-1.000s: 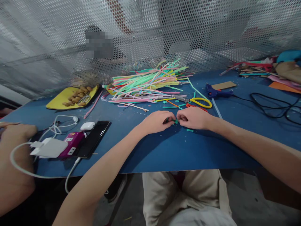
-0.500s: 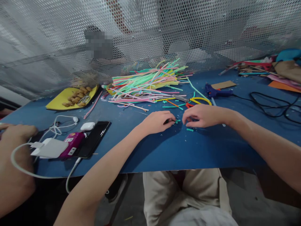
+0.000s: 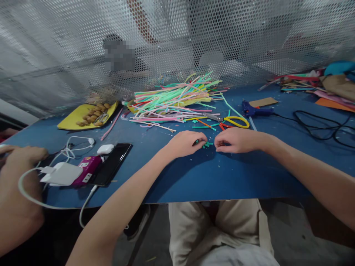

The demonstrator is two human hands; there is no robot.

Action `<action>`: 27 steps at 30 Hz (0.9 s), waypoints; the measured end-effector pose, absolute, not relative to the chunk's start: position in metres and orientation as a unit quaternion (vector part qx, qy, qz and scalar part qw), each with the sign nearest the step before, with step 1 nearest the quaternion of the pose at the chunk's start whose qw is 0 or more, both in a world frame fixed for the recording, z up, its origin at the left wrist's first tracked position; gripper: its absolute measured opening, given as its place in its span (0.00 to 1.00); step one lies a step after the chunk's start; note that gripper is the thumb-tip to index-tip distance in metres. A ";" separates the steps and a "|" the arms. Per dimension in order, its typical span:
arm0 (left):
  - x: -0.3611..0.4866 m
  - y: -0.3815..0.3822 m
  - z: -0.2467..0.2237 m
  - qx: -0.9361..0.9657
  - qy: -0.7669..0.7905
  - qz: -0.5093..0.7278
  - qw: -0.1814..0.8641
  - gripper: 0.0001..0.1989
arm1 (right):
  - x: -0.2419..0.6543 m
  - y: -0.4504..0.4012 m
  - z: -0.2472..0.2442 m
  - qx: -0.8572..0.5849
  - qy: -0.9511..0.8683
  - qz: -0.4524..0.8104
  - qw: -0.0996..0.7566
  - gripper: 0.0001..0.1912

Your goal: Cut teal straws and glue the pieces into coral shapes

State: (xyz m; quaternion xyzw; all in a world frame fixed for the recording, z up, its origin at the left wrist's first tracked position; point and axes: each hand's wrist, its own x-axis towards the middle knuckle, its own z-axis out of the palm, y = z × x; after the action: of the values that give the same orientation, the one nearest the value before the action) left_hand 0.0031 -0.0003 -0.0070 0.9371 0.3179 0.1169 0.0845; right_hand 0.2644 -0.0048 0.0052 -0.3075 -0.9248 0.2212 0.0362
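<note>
Pinched together, the left hand's (image 3: 185, 144) fingertips hold green pieces (image 3: 208, 145); whether the right hand (image 3: 235, 140), just right, grips anything, I cannot tell. Blue table (image 3: 210, 181) stretches open to the near edge; the right hand now covers a green scrap's earlier spot.

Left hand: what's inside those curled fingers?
A bit of green shows within the curl of the left hand, and green pipe-cleaner pieces show at its fingertips. What the fingers and palm cover cannot be seen.

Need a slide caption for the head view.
Left hand holds green bits, right hand close by, scissors and colored stems beyond on the blue table.
</note>
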 end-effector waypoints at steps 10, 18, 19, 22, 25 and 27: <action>0.001 0.002 -0.011 0.940 0.313 0.136 0.022 0.10 | 0.252 -0.008 -0.001 -0.440 -0.861 0.168 0.191 0.16; -0.003 -0.005 -0.001 0.959 0.254 0.108 0.058 0.09 | 0.270 0.008 -0.008 -0.380 -0.906 0.122 0.142 0.12; -0.003 -0.005 0.000 0.961 0.249 0.098 0.069 0.10 | 0.268 0.007 -0.009 -0.373 -0.910 0.126 0.131 0.12; -0.003 -0.004 0.003 0.963 0.239 0.072 0.103 0.11 | 0.261 0.004 -0.011 -0.369 -0.913 0.135 0.113 0.12; -0.002 -0.002 0.003 0.962 0.231 0.061 0.129 0.08 | 0.255 0.002 -0.011 -0.379 -0.909 0.135 0.106 0.11; -0.001 -0.001 0.002 0.961 0.230 0.064 0.138 0.07 | 0.254 0.002 -0.012 -0.379 -0.910 0.131 0.107 0.11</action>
State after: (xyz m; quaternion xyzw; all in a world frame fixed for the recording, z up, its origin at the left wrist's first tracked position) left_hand -0.0013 -0.0009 0.0023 0.9611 0.2300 0.0644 0.1385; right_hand 0.2537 0.0021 -0.0122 -0.3788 -0.9099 0.1308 0.1074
